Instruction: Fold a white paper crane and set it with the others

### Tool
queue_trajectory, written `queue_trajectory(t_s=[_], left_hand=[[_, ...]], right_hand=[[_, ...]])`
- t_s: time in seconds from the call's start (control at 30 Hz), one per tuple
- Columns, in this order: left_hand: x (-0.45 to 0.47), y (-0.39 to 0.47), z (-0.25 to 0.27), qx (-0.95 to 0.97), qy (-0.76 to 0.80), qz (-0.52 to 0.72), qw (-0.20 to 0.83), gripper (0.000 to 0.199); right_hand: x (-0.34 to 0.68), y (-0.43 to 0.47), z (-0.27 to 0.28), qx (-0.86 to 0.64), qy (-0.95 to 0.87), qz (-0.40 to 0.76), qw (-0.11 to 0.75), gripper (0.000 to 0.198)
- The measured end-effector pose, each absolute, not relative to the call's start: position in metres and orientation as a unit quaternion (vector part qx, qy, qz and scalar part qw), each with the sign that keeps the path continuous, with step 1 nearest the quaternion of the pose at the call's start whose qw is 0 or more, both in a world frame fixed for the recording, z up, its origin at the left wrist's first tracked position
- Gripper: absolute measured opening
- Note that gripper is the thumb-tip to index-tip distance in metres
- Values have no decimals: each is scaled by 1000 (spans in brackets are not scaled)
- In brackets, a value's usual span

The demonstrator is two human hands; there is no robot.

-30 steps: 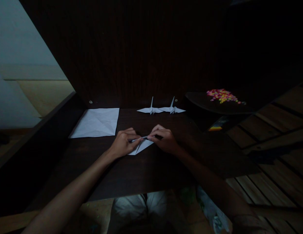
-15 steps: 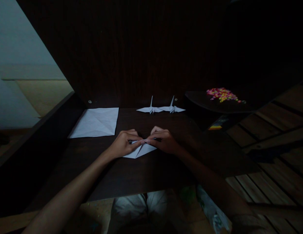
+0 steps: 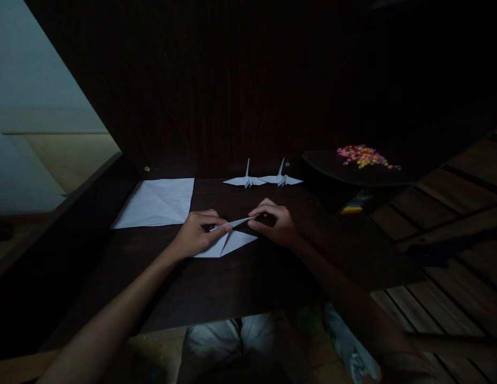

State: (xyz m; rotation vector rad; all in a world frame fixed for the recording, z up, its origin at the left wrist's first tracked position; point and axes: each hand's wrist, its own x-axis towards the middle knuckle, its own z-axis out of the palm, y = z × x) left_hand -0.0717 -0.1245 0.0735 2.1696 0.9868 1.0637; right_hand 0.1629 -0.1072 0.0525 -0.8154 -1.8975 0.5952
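A partly folded piece of white paper [image 3: 238,243] rests on the dark desk between my hands, a crease line running down its middle. My left hand [image 3: 200,232] pinches its left part between thumb and fingers, covering that side. At the upper right, a narrow pointed flap rises from the paper, and my right hand [image 3: 274,221] pinches its tip. Behind, against the back panel, two white origami cranes [image 3: 247,182] stand side by side with their wings touching or overlapping. To the left lies a flat, creased sheet of white paper [image 3: 158,201].
A heap of small pink and yellow pieces [image 3: 364,156] sits on a dark rounded shelf [image 3: 324,160] at the right. The desk [image 3: 184,298] has a raised left side board [image 3: 72,213] and a tall back panel [image 3: 216,80]. Wooden slats [image 3: 460,288] show at the far right.
My right hand has moved right and slightly up, away from my left hand, drawing out the paper's pointed flap. My left hand has shifted slightly left.
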Motion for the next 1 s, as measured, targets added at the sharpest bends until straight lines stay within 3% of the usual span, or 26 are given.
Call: queue_trajectory(t_s=[0.23,0.5,0.77,1.0], left_hand=[[-73,-124,77,677,406,498,359,23],[-63,-117,59,503,396,571,513,39],[-50,-117,39,444,403,572,559,46],[-44,-124,37,443,394,543,594,46]], right_hand=[[167,-100,46,-324,-668,359,566,38],[135,-108,22,-288,-594,568,491,58],[122,-113,24,-304,-539,631,468,51],[124,-116,27,-310,-559,616,461,28]])
